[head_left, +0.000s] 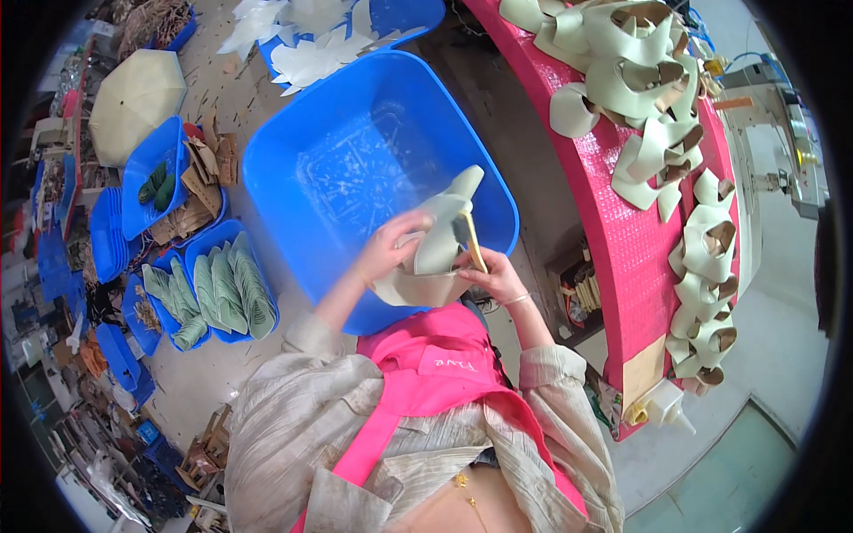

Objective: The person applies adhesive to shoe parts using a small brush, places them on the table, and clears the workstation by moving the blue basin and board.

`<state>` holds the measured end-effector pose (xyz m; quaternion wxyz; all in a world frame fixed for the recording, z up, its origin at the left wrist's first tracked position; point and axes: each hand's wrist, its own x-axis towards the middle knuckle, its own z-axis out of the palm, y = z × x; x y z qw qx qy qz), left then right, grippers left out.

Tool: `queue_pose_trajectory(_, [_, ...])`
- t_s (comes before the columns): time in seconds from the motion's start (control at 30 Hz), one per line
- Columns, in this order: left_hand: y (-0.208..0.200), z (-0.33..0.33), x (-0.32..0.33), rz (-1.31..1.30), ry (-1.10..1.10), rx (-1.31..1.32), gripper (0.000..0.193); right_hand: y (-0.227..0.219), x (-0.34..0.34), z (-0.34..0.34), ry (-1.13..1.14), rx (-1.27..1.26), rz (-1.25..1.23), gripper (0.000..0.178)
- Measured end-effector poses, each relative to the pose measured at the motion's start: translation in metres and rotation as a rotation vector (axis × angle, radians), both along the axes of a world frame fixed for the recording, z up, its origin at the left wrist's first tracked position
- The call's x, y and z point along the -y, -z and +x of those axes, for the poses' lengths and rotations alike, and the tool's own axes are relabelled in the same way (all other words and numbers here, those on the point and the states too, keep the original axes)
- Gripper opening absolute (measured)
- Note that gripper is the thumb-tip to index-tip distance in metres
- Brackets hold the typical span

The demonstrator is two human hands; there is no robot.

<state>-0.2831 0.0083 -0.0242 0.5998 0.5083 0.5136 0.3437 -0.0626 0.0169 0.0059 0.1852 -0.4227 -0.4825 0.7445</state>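
**Pale shoe upper held and brushed over a blue tub**

The left hand (pixel 388 247) has its grip curled shut around a pale grey-green shoe upper (pixel 442 244), a soft, matte, leather-like piece that bends into an open curve, with one long tongue-shaped flap rising up and away from the fingers. The right hand (pixel 494 275) pinches a slim yellow-handled brush (pixel 474 242) between thumb and fingers; its dark head lies against the upper, just above that grip. The upper sits between the two hands, touching both, close in front of the person's pink apron (pixel 444 373), which is worn over a crinkled beige shirt.

Directly beyond both grips stands a large blue plastic tub (pixel 355 151), smooth-walled and rounded at the corners, its floor scuffed whitish. To the right of the right grip curves a desk (pixel 613 222) covered in glittery pink sheeting, carrying a heap of finished uppers (pixel 657 98) of the same pale colour, each curled to show a brown inner lining. A white squeeze bottle (pixel 668 407) stands at the desk's near end.

Well to the left of the left grip, shallow blue trays (pixel 222 293) on the floor hold rows of flat green, ribbed-looking cut pieces. Farther off lies a folded cream umbrella (pixel 133 102).
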Motion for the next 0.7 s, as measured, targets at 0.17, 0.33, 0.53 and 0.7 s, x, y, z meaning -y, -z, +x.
queue_pose_trajectory(0.17, [0.015,0.031,-0.022,0.623,0.839,-0.518,0.037,-0.009,0.032,0.009,0.105,-0.034,-0.086,0.016])
queue_pose_trajectory(0.33, [-0.003,-0.028,-0.06,0.608,0.684,-0.56,0.027,-0.018,0.058,0.064,0.268,0.062,-0.075,0.02])
queue_pose_trajectory(0.53, [-0.001,-0.134,-0.074,0.441,0.613,-0.936,0.034,-0.04,0.097,0.12,0.482,-0.074,-0.178,0.024])
queue_pose_trajectory(0.7, [0.01,-0.097,-0.055,0.077,0.324,-1.661,0.065,-0.039,0.101,0.114,0.577,-0.155,-0.131,0.022])
